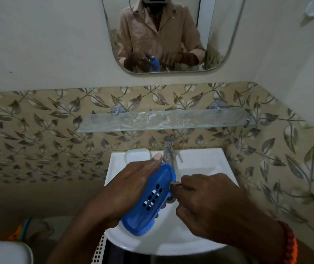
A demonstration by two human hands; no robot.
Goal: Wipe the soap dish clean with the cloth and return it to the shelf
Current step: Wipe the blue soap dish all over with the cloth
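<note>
Bare forearms; an orange-red beaded bracelet (pixel 290 242) circles the right wrist.

Home bathroom, white washbasin (pixel 200 161), tap (pixel 168 149), wall mirror (pixel 219 54), glass shelf (pixel 114 122)

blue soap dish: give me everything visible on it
The soap dish is a blue oval tray, plastic by its look, with a raised rim and rows of small drain slots in its floor. It is held tilted over the white sink, just below the tap. The left hand grips its left edge; the right hand's fingertips touch its right rim.
</note>
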